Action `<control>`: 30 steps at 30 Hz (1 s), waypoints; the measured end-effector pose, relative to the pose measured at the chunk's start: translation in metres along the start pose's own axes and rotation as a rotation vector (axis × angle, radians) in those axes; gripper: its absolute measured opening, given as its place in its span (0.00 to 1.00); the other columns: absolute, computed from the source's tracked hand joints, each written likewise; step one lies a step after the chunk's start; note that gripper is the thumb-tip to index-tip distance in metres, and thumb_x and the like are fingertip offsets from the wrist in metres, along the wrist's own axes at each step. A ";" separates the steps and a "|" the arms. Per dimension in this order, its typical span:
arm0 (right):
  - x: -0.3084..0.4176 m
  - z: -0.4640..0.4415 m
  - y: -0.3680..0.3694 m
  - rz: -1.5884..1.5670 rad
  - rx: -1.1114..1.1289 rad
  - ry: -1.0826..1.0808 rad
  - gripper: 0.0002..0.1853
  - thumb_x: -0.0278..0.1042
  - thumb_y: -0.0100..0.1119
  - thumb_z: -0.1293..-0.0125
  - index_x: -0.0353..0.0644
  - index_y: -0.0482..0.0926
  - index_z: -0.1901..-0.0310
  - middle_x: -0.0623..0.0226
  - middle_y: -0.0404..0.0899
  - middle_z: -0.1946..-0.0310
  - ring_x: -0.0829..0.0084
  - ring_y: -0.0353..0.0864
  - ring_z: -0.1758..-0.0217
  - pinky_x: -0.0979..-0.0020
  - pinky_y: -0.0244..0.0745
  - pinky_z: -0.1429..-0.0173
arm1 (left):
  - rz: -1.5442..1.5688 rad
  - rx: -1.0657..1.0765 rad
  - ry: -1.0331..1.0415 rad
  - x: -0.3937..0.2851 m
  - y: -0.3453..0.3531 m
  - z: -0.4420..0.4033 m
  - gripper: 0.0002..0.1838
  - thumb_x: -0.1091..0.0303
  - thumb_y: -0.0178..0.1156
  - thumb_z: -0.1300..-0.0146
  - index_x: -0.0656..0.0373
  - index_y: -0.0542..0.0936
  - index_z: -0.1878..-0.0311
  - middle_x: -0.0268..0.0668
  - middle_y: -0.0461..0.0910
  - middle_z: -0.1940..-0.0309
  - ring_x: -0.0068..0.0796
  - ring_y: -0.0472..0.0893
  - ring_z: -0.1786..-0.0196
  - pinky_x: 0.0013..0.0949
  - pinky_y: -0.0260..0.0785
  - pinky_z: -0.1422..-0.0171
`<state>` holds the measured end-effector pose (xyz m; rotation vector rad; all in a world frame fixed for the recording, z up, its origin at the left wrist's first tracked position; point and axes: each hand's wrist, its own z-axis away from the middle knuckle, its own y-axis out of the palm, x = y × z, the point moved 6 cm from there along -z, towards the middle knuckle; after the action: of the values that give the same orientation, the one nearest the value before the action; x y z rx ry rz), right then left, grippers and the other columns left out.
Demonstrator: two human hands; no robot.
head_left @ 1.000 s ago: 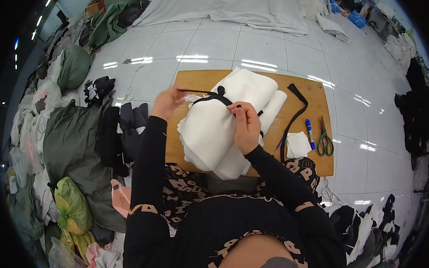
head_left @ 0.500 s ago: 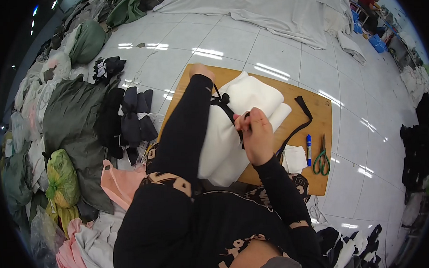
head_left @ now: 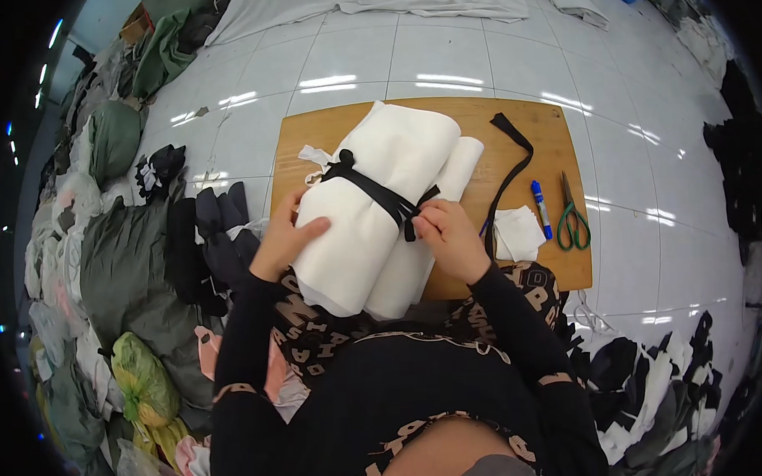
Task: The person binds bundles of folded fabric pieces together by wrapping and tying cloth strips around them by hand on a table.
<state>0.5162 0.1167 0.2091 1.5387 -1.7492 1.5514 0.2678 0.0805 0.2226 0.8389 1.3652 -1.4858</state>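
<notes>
A bundle of rolled white fabric [head_left: 372,230] lies on the low wooden board, with a black fabric strip [head_left: 371,188] wound around its middle and knotted. My left hand [head_left: 287,241] rests against the bundle's left side, thumb spread apart from the fingers; some fingertips are hidden behind the roll. At the right side of the bundle, my right hand [head_left: 450,238] pinches the black strip close to where its ends cross. A small white scrap [head_left: 314,155] pokes out by the knot at the upper left.
On the wooden board [head_left: 310,133] lie a loose black strip [head_left: 517,158], folded white cloth pieces [head_left: 519,233], a blue marker [head_left: 541,210] and green-handled scissors [head_left: 573,223]. Bags and fabric piles [head_left: 130,272] crowd the left; black and white scraps [head_left: 647,396] lie lower right.
My left hand has come back from the board's far left corner to the bundle's near left side. My right hand stays at the strip. The view has shifted, and the bundle shows more fully.
</notes>
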 end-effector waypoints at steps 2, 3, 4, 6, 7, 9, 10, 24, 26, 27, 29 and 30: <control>-0.009 0.004 0.012 -0.019 -0.099 0.070 0.14 0.36 0.48 0.35 0.38 0.72 0.77 0.63 0.72 0.74 0.62 0.70 0.68 0.67 0.65 0.62 | 0.039 -0.012 -0.019 -0.008 0.011 0.007 0.37 0.63 0.71 0.57 0.66 0.67 0.44 0.42 0.74 0.54 0.32 0.74 0.50 0.33 0.67 0.46; -0.015 0.006 0.022 -0.135 -0.144 0.196 0.15 0.36 0.47 0.34 0.38 0.71 0.77 0.65 0.71 0.76 0.64 0.70 0.70 0.69 0.64 0.63 | 0.056 -0.002 -0.030 -0.018 0.014 0.007 0.38 0.62 0.71 0.59 0.67 0.67 0.45 0.43 0.73 0.54 0.32 0.74 0.49 0.33 0.67 0.46; -0.023 0.012 0.030 -0.256 -0.178 0.332 0.16 0.37 0.46 0.34 0.38 0.70 0.78 0.66 0.70 0.79 0.66 0.69 0.72 0.70 0.63 0.65 | 0.074 0.009 -0.054 -0.024 0.021 0.002 0.39 0.61 0.72 0.60 0.68 0.67 0.45 0.45 0.73 0.53 0.33 0.74 0.49 0.34 0.67 0.46; -0.004 0.014 0.034 -0.527 -0.201 0.416 0.17 0.39 0.44 0.32 0.39 0.69 0.78 0.67 0.67 0.81 0.72 0.66 0.74 0.72 0.62 0.67 | 0.013 -0.021 -0.007 -0.036 0.025 -0.008 0.41 0.58 0.73 0.62 0.69 0.67 0.45 0.47 0.72 0.52 0.34 0.73 0.48 0.34 0.67 0.46; 0.003 0.010 0.032 -0.658 -0.207 0.454 0.18 0.39 0.43 0.31 0.39 0.68 0.78 0.68 0.66 0.82 0.75 0.65 0.75 0.74 0.61 0.68 | -0.062 -0.064 0.064 -0.042 0.026 -0.015 0.42 0.56 0.73 0.64 0.69 0.67 0.46 0.48 0.72 0.51 0.36 0.73 0.48 0.35 0.67 0.45; 0.016 0.008 0.026 -0.595 -0.168 0.373 0.19 0.40 0.42 0.31 0.39 0.67 0.78 0.70 0.64 0.82 0.79 0.61 0.75 0.77 0.59 0.69 | -0.195 -0.097 0.115 -0.041 0.028 -0.013 0.44 0.53 0.73 0.65 0.70 0.67 0.46 0.50 0.72 0.51 0.38 0.73 0.47 0.35 0.66 0.45; 0.020 0.004 0.023 -0.541 -0.147 0.332 0.18 0.39 0.42 0.31 0.39 0.67 0.77 0.69 0.65 0.82 0.77 0.62 0.76 0.76 0.59 0.69 | -0.258 -0.098 0.121 -0.041 0.027 -0.014 0.45 0.52 0.73 0.66 0.69 0.67 0.46 0.50 0.72 0.52 0.40 0.73 0.47 0.35 0.66 0.44; 0.048 -0.018 0.005 -0.253 0.027 0.160 0.12 0.32 0.48 0.38 0.38 0.71 0.78 0.61 0.70 0.79 0.60 0.69 0.69 0.66 0.64 0.62 | -0.289 0.170 0.145 -0.028 0.002 -0.047 0.31 0.45 0.62 0.50 0.64 0.77 0.53 0.46 0.76 0.56 0.35 0.75 0.55 0.32 0.66 0.50; 0.034 -0.014 0.001 -0.309 0.041 0.255 0.14 0.34 0.46 0.35 0.37 0.72 0.76 0.61 0.71 0.77 0.64 0.70 0.69 0.69 0.65 0.60 | -0.464 0.314 -0.003 -0.031 -0.011 -0.061 0.26 0.48 0.61 0.47 0.64 0.78 0.57 0.43 0.78 0.62 0.31 0.75 0.59 0.30 0.66 0.55; 0.039 -0.015 -0.002 -0.240 0.036 0.189 0.14 0.34 0.46 0.35 0.38 0.72 0.77 0.62 0.72 0.77 0.64 0.71 0.68 0.70 0.65 0.60 | -0.552 0.384 -0.083 -0.039 -0.016 -0.063 0.24 0.50 0.60 0.46 0.64 0.79 0.59 0.42 0.79 0.65 0.28 0.76 0.61 0.28 0.65 0.58; 0.053 -0.020 -0.007 -0.108 0.030 0.045 0.15 0.35 0.46 0.35 0.38 0.72 0.77 0.63 0.73 0.75 0.65 0.71 0.68 0.71 0.65 0.60 | -0.716 0.474 -0.019 -0.070 -0.023 -0.068 0.19 0.52 0.57 0.42 0.62 0.79 0.62 0.33 0.77 0.69 0.20 0.70 0.67 0.28 0.60 0.67; 0.060 -0.023 -0.010 -0.090 -0.018 -0.051 0.15 0.35 0.46 0.34 0.38 0.72 0.77 0.64 0.73 0.75 0.67 0.71 0.66 0.72 0.65 0.59 | -0.797 0.511 0.015 -0.078 -0.023 -0.068 0.18 0.53 0.56 0.40 0.61 0.79 0.63 0.28 0.76 0.71 0.16 0.67 0.70 0.28 0.57 0.71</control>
<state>0.4944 0.1088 0.2699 1.6385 -1.6913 1.4616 0.2661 0.1607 0.2926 0.6191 1.4254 -2.5206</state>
